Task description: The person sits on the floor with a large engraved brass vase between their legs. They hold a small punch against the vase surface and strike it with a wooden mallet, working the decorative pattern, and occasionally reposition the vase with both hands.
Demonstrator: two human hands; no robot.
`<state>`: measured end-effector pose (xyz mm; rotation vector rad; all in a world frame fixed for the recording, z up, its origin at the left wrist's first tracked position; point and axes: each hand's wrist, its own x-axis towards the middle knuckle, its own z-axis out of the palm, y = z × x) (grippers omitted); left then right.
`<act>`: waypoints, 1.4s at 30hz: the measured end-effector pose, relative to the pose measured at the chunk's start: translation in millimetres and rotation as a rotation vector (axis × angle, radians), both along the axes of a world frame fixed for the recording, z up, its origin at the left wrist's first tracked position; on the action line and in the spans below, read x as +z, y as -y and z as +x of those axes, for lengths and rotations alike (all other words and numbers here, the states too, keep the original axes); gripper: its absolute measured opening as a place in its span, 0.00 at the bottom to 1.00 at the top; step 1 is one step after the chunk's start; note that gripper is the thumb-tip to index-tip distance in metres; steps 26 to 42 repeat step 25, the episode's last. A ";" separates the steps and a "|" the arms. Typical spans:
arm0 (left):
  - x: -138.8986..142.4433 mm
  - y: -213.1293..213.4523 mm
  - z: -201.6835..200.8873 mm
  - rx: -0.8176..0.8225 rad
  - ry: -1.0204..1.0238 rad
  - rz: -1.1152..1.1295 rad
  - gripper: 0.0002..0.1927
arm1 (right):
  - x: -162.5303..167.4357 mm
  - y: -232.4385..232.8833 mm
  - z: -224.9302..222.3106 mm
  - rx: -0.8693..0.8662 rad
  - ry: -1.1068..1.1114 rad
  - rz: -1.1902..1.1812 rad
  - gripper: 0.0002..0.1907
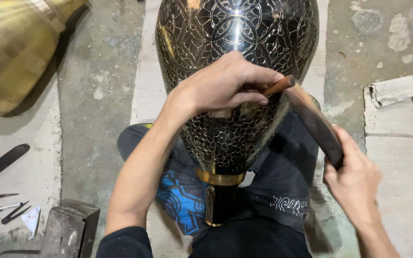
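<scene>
A large dark engraved metal vase (237, 57) lies across the person's lap on a woven floor mat (144, 71). The left hand (223, 86) rests on the vase, fingers closed round a thin chisel (279, 86). The right hand (354, 179) grips a dark wooden striker (314, 122), its upper end touching the chisel. Small tools (5, 208) lie on the floor at left.

One head-worn camera, looking steeply down from close above, over the lap to the engraved vase (235, 71) and concrete floor (96, 95).
</scene>
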<state>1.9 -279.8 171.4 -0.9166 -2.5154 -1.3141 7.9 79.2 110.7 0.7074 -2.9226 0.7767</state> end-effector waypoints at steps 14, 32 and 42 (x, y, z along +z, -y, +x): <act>22.9 -10.8 -8.5 -0.108 0.006 -0.227 0.21 | -18.5 -8.9 3.3 0.011 -0.213 -0.222 0.21; 14.4 -12.3 1.2 0.006 -0.022 -0.205 0.14 | 2.6 -8.5 -0.8 0.024 -0.196 -0.198 0.21; 14.4 -12.3 1.2 0.006 -0.022 -0.205 0.14 | 2.6 -8.5 -0.8 0.024 -0.196 -0.198 0.21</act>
